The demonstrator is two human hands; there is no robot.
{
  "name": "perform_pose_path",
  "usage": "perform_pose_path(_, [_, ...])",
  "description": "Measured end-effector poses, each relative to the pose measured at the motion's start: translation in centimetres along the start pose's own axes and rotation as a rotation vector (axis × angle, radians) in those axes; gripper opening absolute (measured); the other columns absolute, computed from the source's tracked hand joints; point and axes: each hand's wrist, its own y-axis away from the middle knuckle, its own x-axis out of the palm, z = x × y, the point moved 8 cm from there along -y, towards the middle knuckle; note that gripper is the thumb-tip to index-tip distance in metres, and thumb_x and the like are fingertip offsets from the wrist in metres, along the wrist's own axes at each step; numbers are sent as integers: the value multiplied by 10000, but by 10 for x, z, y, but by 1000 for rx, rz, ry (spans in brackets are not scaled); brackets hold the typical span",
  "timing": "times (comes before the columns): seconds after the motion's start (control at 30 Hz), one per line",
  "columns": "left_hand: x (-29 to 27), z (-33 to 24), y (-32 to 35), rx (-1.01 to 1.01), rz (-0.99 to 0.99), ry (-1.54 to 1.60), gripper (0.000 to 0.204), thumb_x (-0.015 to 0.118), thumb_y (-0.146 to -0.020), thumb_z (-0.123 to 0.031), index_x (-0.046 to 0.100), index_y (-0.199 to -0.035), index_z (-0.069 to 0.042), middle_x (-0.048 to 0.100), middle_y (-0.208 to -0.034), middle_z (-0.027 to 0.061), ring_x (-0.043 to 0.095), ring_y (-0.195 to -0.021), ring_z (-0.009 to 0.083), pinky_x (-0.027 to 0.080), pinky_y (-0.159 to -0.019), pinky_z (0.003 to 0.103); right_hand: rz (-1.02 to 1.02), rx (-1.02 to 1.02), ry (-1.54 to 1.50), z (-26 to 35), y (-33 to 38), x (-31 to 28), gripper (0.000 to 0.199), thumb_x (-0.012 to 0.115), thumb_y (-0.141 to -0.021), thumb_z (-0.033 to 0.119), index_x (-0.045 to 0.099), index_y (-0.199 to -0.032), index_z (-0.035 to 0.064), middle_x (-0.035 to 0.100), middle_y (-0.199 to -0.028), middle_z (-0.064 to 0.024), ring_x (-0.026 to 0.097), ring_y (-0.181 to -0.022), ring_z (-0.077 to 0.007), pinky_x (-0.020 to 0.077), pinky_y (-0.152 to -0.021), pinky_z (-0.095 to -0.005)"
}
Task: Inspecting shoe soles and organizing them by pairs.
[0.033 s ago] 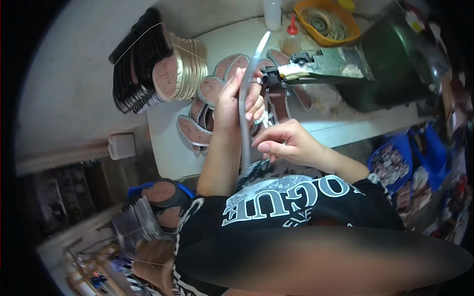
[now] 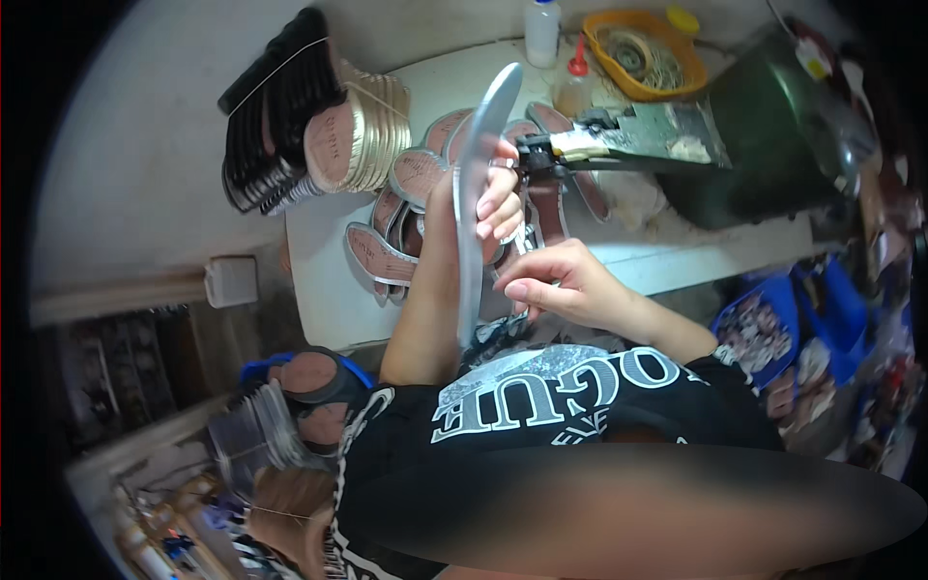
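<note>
A long silver-grey insole stands upright on edge in my left hand. The fingers wrap its right side, and the insole hides my palm and thumb. My right hand is just right of its lower half, with thumb and bent fingers drawn together. What they pinch, if anything, I cannot make out. Behind my left hand, several silver-edged insoles with brown undersides lie overlapping on the white table. A machine arm with a black end reaches in from the right, close to my left fingertips.
Tied stacks of black insoles and cream insoles stand at the back left. A red-tipped bottle, a white bottle and an orange basket line the far edge. Blue bags with scraps sit at right.
The insole in my left hand has turned, showing more of its silver face, and its lower end has shifted left. My right hand keeps about the same pose.
</note>
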Motion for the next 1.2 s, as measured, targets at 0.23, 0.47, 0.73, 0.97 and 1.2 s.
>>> perform_pose_path(0.23, [5, 0, 19, 80, 109, 136, 374, 395, -992, -304, 478, -1138, 30, 448, -597, 20, 487, -448, 110, 429, -470, 251, -63, 165, 135, -25, 15, -18, 213, 557, -942, 161, 655, -960, -27, 646, -756, -45, 614, -655, -79, 496, -597, -200])
perform_pose_path(0.47, [-28, -35, 71, 371, -318, -111, 410, 350, -1007, -374, 540, -1046, -14, 401, -516, -22, 414, -385, 83, 384, -433, 222, -115, 33, 61, -25, 8, -30, 256, 519, -960, 175, 611, -1031, -54, 661, -881, -99, 648, -776, -145, 507, -740, -259])
perform_pose_path(0.73, [-53, -50, 162, 631, -1008, -380, 337, 405, -989, -358, 510, -1013, -38, 555, -670, 35, 569, -571, 140, 478, -556, 258, -110, -228, 544, 2, -29, -15, 296, 582, -915, 192, 592, -1134, -6, 522, -1276, -167, 534, -1127, -230, 473, -873, -319])
perform_pose_path(0.97, [-69, -62, 226, 1153, -1160, -568, 340, 514, -954, -273, 460, -1159, -8, 498, -1186, 131, 505, -1094, 191, 408, -933, 318, -149, -195, 1328, -19, -67, -8, 654, 672, -813, 357, 425, -1341, 60, 312, -1438, -251, 290, -1337, -403, 274, -1051, -496])
perform_pose_path(1.2, [-84, -62, 237, 632, -1653, -1926, 632, 609, -846, -337, 378, -1298, 40, 496, -1203, 224, 434, -1110, 400, 293, -964, 507, 221, -229, 1061, 39, -42, 43, 494, 649, -838, 155, 503, -1302, 65, 386, -1444, -148, 278, -1381, -306, 223, -1084, -434])
